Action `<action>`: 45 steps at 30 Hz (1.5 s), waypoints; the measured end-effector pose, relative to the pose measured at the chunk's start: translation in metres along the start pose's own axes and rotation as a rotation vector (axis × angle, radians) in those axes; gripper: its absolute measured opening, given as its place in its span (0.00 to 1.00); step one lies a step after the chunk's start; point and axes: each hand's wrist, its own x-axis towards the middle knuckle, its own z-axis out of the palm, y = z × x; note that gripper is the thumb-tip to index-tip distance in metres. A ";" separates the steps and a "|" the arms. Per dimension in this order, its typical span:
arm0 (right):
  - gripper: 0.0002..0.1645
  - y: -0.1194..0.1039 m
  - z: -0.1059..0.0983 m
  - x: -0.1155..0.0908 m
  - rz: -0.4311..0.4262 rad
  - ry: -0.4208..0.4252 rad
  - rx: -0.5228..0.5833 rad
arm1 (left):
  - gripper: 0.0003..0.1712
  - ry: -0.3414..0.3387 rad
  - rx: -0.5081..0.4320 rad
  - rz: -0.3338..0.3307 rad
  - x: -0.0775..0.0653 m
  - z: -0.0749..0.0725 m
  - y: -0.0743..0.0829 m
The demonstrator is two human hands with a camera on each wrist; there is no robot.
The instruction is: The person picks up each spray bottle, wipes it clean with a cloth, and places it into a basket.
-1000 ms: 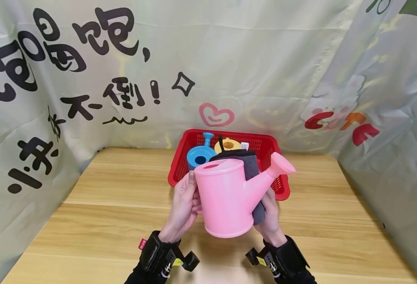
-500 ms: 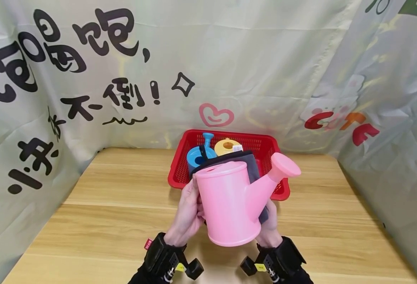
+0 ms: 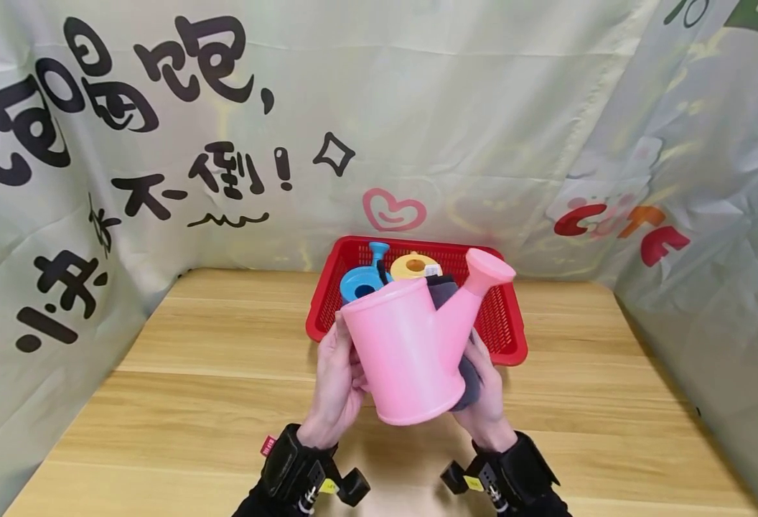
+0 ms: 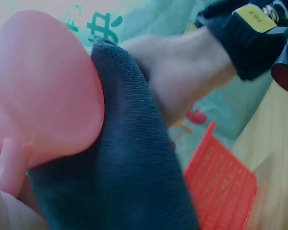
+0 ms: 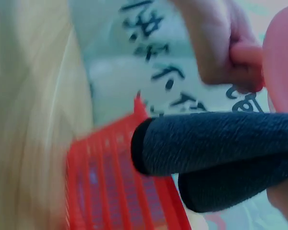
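A pink watering can (image 3: 400,352) is held up in front of the basket, tilted, its spout pointing up and to the right. My left hand (image 3: 332,377) grips it by the handle on the left side; the handle shows between the fingers in the right wrist view. Behind the can, my right hand (image 3: 487,402) holds a folded dark grey cloth (image 3: 471,386) against its far side. The left wrist view shows this cloth (image 4: 134,153) lying along the pink wall. Most of the right fingers are hidden behind the cloth and the can.
A red perforated basket (image 3: 513,334) stands at the back of the wooden table (image 3: 211,373). Inside it are a blue watering can (image 3: 351,281) and a yellow one (image 3: 403,268) with a white tag. A printed fabric backdrop (image 3: 482,129) hangs behind and at both sides.
The pink can has shifted up and left, its spout turned more upward. Behind it, the cloth has slid left, then back right and down with my right hand. My left hand keeps the handle.
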 end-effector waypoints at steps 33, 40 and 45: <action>0.29 0.029 0.026 0.002 -0.332 0.531 -1.004 | 0.22 0.118 0.211 0.788 -0.005 0.022 -0.025; 0.27 0.039 0.014 0.006 -0.701 0.233 -1.312 | 0.23 0.062 0.352 0.721 -0.009 0.024 -0.025; 0.27 0.044 0.009 0.009 -0.848 0.120 -1.478 | 0.26 0.043 0.382 0.590 -0.011 0.025 -0.024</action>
